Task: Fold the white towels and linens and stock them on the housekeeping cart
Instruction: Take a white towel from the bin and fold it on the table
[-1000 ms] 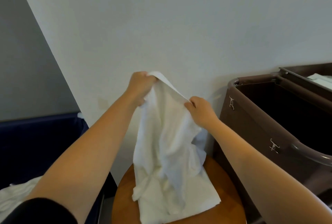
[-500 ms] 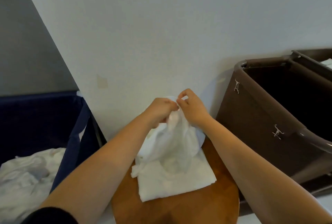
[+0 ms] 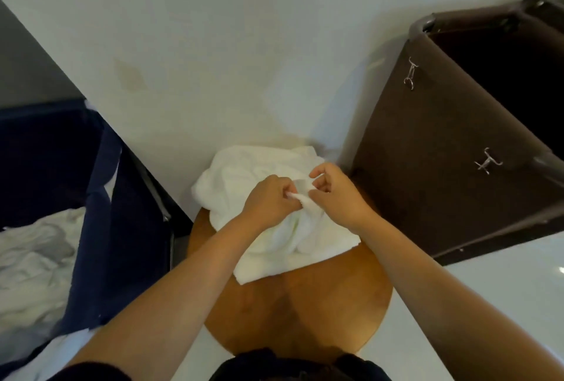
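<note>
We see a plain white crumpled cloth towel [image 3: 259, 185] against a warm orange-brown round wooden table [image 3: 305, 313]. The tall fabric-sided cart bin [image 3: 427, 166] is solid dark brown, its small metal hooks [image 3: 410, 73] silver. The fabric hamper [image 3: 100, 228] is navy blue, its rumpled linens [image 3: 33, 258] white, shadowed grey.

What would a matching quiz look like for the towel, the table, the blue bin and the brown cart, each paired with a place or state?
1 towel
2 table
3 blue bin
4 brown cart

A on the left, holding crumpled linen
B on the right, dark inside
C round, wooden, under the towel
D white, bunched on the table

Pairs: 1-D, 2-C, 3-A, 4-B
</note>
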A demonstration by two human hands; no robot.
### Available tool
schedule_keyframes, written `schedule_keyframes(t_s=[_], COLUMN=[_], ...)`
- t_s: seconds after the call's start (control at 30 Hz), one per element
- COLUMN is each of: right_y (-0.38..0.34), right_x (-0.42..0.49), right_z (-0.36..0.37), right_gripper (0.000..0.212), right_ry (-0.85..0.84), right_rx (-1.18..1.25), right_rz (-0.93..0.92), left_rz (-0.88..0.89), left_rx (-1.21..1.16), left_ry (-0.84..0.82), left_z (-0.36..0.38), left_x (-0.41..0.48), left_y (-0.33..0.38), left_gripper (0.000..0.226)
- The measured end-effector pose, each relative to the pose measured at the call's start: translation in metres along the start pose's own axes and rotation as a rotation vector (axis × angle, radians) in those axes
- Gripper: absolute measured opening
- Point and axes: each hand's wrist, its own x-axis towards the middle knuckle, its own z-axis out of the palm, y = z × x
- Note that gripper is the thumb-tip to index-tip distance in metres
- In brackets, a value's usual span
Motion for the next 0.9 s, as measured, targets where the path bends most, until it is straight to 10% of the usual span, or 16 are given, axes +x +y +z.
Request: schedule_keyframes(t_s=[0.67, 0.9], right_y=[0.06, 0.069], right_x=[-0.039, -0.045], right_z=[-0.009, -0.005], right_gripper=[0.01, 0.01], right_ry=[0.127, 0.154], right_rx=[-0.294, -0.356], right_rz=[0.056, -0.004], left_rz=[0.02, 0.04], left_rx=[-0.112, 0.392], left_ry=[-0.281, -0.176], left_z=[0.073, 0.061], left_x=[0.017, 0.021], left_y=[-0.017, -0.034], left_gripper=[0.026, 0.051])
